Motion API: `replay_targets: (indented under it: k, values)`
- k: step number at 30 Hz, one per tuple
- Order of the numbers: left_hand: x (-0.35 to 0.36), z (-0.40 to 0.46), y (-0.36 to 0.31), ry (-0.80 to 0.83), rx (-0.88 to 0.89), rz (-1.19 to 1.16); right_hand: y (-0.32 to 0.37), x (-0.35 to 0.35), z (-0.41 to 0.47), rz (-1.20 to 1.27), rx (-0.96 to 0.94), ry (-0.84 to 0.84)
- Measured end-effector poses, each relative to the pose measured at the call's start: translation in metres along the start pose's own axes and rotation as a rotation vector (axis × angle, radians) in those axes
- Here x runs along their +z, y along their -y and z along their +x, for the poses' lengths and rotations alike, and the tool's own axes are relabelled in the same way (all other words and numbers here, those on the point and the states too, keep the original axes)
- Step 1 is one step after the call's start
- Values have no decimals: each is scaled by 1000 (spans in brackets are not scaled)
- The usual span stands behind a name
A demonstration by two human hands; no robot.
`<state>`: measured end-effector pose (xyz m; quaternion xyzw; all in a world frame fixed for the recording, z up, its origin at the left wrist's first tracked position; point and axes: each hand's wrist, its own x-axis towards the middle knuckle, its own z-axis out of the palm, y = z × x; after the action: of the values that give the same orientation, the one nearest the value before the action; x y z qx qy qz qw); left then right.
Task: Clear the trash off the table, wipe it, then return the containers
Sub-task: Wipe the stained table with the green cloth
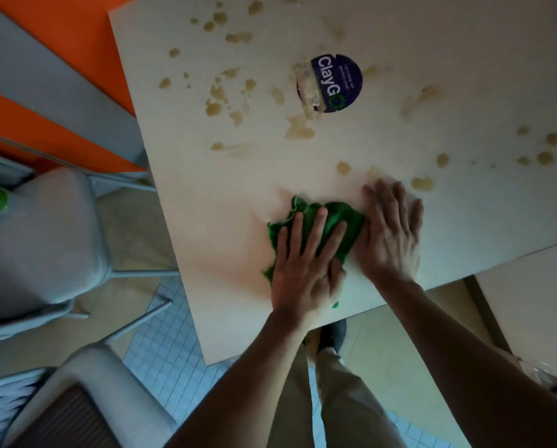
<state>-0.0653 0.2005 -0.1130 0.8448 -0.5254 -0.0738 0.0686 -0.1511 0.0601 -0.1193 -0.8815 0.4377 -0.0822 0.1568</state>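
1. One pale, smooth, square-cornered table (464, 221), dotted with many tan blotches.
2. Two hands near the table's front edge: left hand (306, 270) flat, fingers spread, pressing the cloth; right hand (390, 234) flat and empty on bare tabletop just beside it.
3. One crumpled green cloth (332, 218).
4. One round, torn purple sticker (338, 82) at mid-table.

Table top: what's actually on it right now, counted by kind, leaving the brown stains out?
Hands: 2, the left hand flat on the cloth, the right hand flat on the table
Green cloth: 1
Round dark blue sticker, partly torn: 1
Total: 4
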Motion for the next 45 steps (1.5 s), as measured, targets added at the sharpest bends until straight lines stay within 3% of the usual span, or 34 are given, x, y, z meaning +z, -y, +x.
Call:
replay_targets:
  k: [2,5,8,11,13,16,20,25,33,41,45]
  values:
    - [-4,-37,29,-32,22,-2,0,0,-1,-7,-7,-26]
    - [-16,-60,77,-42,-111,35,-2,0,-3,-6,-28,-50]
    - [-19,-18,106,-45,-330,78,0,1,-2,-5,-47,-68]
    - [-17,55,93,-78,-527,11,0,4,-1,-7,-33,-81]
    - [-11,79,62,-69,-486,-10,1,5,0,-9,-25,-79]
    - [-6,63,15,-48,-248,22,2,2,1,-17,-8,-21]
    - [-10,2,18,1,-60,-29,6,-1,3,-28,12,18]
    - [-20,-32,84,-51,-386,-16,16,2,35,-18,-9,37]
    - [-22,51,134,-99,-745,-7,42,16,123,-52,-125,38]
    - [-37,181,171,-115,-841,-62,69,28,208,-123,-206,18]
    - [-38,239,155,-94,-668,-50,79,34,229,-83,-218,-26]
